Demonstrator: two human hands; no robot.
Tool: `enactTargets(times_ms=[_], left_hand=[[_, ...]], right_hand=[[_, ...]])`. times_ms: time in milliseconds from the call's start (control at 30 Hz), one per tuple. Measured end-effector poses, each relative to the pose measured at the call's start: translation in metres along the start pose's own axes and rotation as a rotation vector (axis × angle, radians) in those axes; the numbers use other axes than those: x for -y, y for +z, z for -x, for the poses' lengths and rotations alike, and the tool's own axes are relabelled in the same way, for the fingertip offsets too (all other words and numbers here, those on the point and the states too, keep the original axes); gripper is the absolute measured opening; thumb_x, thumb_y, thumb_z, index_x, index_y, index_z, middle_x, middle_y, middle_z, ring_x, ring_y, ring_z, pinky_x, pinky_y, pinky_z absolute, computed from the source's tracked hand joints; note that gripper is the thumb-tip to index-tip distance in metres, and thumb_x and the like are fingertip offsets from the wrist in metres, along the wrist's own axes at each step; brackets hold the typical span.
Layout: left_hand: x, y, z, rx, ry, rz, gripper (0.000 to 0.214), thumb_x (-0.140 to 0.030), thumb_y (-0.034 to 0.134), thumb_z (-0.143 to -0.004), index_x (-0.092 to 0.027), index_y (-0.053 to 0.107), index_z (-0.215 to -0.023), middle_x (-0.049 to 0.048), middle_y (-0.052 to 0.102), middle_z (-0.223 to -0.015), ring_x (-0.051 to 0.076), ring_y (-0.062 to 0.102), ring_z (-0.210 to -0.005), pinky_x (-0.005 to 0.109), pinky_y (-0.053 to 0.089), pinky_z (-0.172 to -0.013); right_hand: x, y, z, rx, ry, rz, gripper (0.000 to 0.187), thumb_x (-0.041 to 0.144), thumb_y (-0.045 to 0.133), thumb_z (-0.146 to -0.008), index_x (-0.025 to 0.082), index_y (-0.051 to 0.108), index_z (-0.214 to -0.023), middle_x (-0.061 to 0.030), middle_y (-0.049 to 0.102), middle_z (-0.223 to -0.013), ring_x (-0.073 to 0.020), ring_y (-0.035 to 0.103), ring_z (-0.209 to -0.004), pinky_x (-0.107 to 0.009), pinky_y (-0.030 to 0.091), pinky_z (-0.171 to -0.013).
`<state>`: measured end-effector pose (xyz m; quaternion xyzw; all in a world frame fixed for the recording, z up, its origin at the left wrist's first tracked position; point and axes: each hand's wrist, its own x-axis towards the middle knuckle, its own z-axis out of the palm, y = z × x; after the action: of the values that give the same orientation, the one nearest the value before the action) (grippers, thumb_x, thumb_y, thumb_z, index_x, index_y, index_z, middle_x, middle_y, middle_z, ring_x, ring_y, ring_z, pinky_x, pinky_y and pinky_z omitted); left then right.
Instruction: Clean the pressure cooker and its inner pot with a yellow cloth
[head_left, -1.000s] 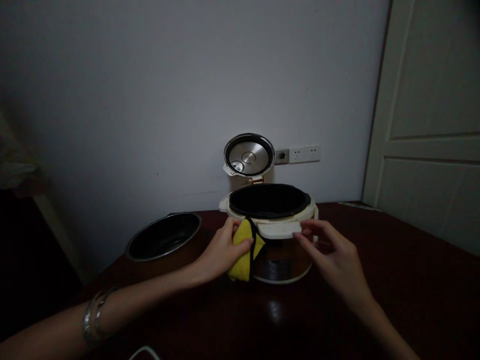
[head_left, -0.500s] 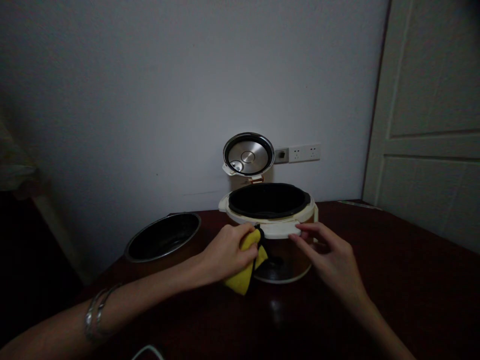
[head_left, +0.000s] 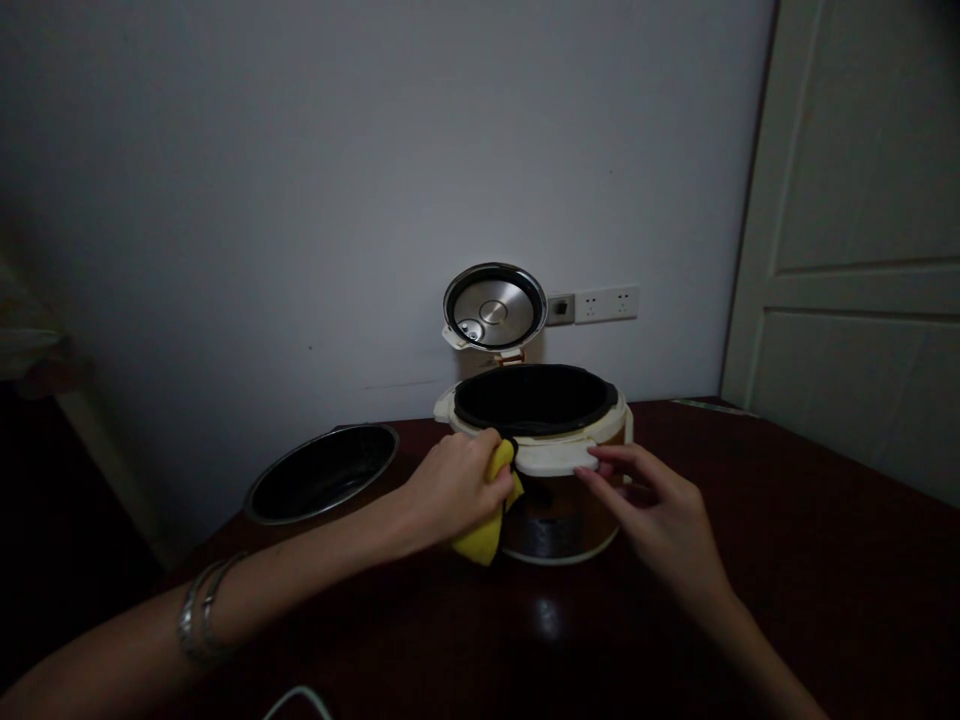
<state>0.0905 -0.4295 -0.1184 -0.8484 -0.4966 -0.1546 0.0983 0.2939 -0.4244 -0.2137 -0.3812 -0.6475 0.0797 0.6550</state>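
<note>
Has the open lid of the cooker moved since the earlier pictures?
No: the open lid keeps its place left of the white wall sockets.

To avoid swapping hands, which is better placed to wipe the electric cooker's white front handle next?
Probably your left hand: it holds the yellow cloth beside the white front handle, while your right hand pinches its right end.

Illumination is dim, brightest on the central wall (head_left: pixel 570 170), with falloff toward the corners. The cooker lid (head_left: pixel 495 308) and glossy tabletop (head_left: pixel 547 620) show small highlights. The cooker interior (head_left: pixel 536 398) reads nearly black; deep shadow obscures the lower left edge.
</note>
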Motion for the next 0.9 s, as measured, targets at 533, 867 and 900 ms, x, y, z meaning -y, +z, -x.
enactTargets(times_ms=[533,867,900], left_hand=[[-0.019,0.013,0.032,0.181,0.366,0.013,0.008,-0.026,0.050,-0.084,-0.019,0.054,-0.087,0.0013,0.064,-0.077,0.014,0.059,-0.060,0.024,0.037,-0.052],[-0.025,0.015,0.033,0.169,0.500,0.269,0.012,-0.023,0.053,-0.084,-0.018,0.060,-0.093,0.0029,0.062,-0.095,0.014,0.058,-0.084,0.022,0.041,-0.063],[-0.027,0.015,0.033,0.162,0.509,0.265,0.012,-0.022,0.054,-0.083,-0.019,0.060,-0.093,0.0025,0.062,-0.095,0.013,0.058,-0.084,0.022,0.040,-0.062]], right_hand=[[0.014,-0.009,0.013,-0.129,0.054,0.024,0.019,0.034,0.064,-0.078,0.021,0.068,-0.092,-0.0014,0.064,-0.070,-0.0141,0.061,-0.060,-0.023,0.052,-0.053],[0.030,0.011,0.070,0.278,0.323,-0.490,0.061,0.029,0.075,-0.066,0.020,0.055,-0.123,-0.0131,0.064,-0.117,-0.0270,0.063,-0.104,-0.036,0.054,-0.084],[0.031,0.013,0.070,0.260,0.335,-0.455,0.054,0.027,0.073,-0.067,0.020,0.058,-0.118,-0.0121,0.067,-0.112,-0.0258,0.065,-0.099,-0.034,0.055,-0.080]])
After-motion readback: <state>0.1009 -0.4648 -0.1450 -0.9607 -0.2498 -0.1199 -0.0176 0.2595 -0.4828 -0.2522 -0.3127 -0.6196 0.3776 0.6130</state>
